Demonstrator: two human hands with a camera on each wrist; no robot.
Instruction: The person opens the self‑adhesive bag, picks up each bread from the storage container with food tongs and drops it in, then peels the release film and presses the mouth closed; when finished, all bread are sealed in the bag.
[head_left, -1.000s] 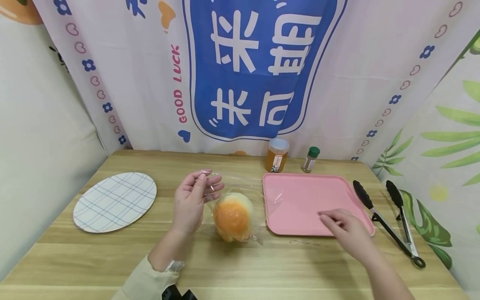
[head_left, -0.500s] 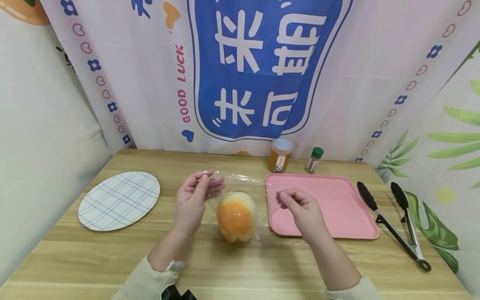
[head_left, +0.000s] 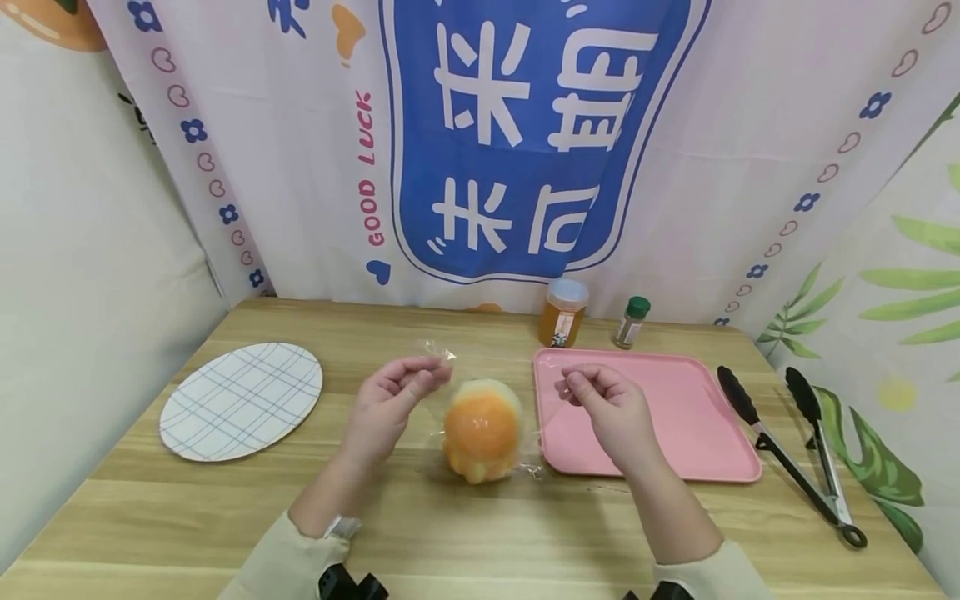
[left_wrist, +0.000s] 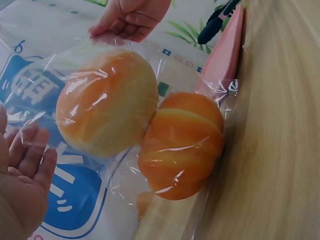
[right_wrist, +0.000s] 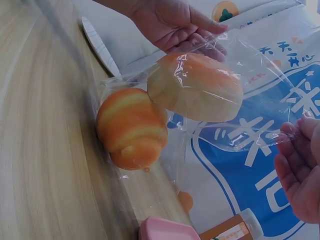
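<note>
A clear plastic bag (left_wrist: 115, 185) contains two breads: a round bun (head_left: 483, 417) and a ridged orange bread (right_wrist: 131, 127). In both wrist views the ridged bread is nearer the table and the round bun sits above it. My right hand (head_left: 611, 408) pinches the bag's upper edge on the right. My left hand (head_left: 393, 404) is at the bag's left side. Its thumb and fingers look apart in the wrist views, fingers slightly bent behind the film, and a loose flap of film stands above it in the head view.
A pink tray (head_left: 675, 433) lies right of the bag, with black-tipped tongs (head_left: 795, 458) beside it. A checked oval mat (head_left: 242, 402) lies left. A honey-coloured jar (head_left: 563, 315) and a green-capped shaker (head_left: 633, 322) stand behind on the wooden table (head_left: 450, 542).
My right hand has moved left from over the tray and taken hold of the bag's edge. My left hand's thumb and fingers have shifted slightly below the film they pinched.
</note>
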